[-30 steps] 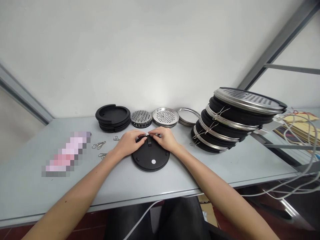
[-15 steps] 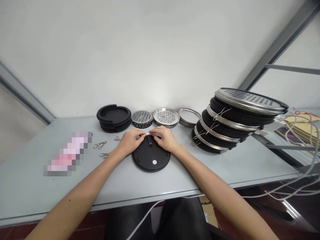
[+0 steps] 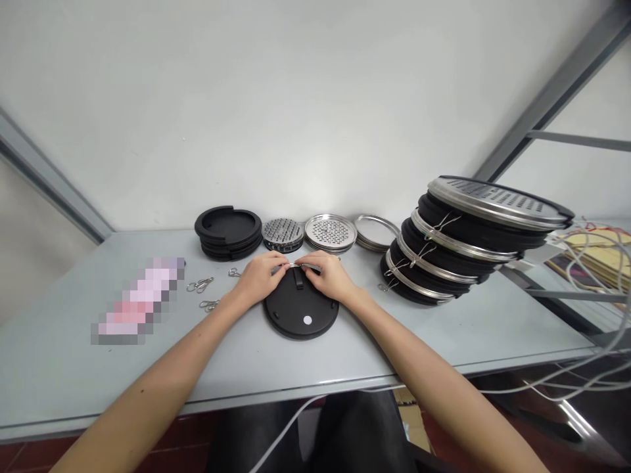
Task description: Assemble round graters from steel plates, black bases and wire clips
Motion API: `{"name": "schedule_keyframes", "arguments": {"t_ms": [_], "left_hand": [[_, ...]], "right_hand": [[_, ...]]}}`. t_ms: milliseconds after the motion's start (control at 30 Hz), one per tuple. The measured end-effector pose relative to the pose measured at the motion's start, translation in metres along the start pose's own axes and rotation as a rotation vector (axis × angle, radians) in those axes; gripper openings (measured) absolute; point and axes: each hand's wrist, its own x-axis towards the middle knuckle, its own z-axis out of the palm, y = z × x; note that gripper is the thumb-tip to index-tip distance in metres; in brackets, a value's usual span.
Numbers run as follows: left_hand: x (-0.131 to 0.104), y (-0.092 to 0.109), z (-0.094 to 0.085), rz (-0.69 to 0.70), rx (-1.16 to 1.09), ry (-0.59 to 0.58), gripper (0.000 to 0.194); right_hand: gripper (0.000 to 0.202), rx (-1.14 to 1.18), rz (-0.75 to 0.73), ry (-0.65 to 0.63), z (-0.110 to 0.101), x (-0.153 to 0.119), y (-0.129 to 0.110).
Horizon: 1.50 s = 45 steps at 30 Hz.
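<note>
A round black base lies flat on the table in front of me, with a short black tab and a white round sticker on its face. At its far edge, my left hand and my right hand pinch a thin metal wire clip between fingertips and thumbs. The fingers hide most of the clip and how it meets the base. Left of my left hand lie several loose wire clips.
Along the wall stand black rings, small grater discs, perforated metal plates and shallow metal dishes. A tall leaning stack of graters with wire clips rises at right. White cables hang beyond. A blurred-out item lies left.
The view has shifted slightly, so everything sits a little further right. Both hands keep their pinch on the wire clip at the base's far edge.
</note>
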Motion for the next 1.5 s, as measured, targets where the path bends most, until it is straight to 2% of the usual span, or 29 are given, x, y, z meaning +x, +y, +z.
{"name": "schedule_keyframes", "arguments": {"t_ms": [167,467,667,867,1033,1167,1267,1500], "left_hand": [[-0.001,0.0,0.001,0.013,-0.023,0.015,0.022],[-0.001,-0.001,0.001,-0.015,-0.007,-0.008,0.021],[-0.004,0.018,-0.001,-0.107,0.084,-0.006,0.025],[-0.011,0.04,0.004,-0.083,0.313,-0.083,0.03],[-0.01,0.042,0.007,-0.146,0.316,-0.078,0.029],[-0.011,0.041,0.01,-0.175,0.287,-0.024,0.029],[-0.013,0.042,0.01,-0.146,0.328,0.028,0.028],[-0.015,0.045,0.006,-0.097,0.374,0.002,0.024]], "right_hand": [[0.02,0.006,-0.002,0.02,0.0,0.0,-0.002],[0.029,0.017,0.072,-0.038,-0.001,-0.001,-0.001],[0.031,-0.035,0.067,-0.047,-0.001,-0.001,0.0],[0.033,-0.058,0.041,-0.065,-0.001,-0.001,0.001],[0.031,-0.071,0.022,-0.081,-0.002,-0.001,0.0],[0.031,-0.065,0.018,-0.078,-0.002,-0.001,0.0],[0.03,-0.078,0.018,-0.078,-0.001,-0.001,0.0],[0.032,-0.094,0.017,-0.085,-0.001,-0.002,0.002]]}}
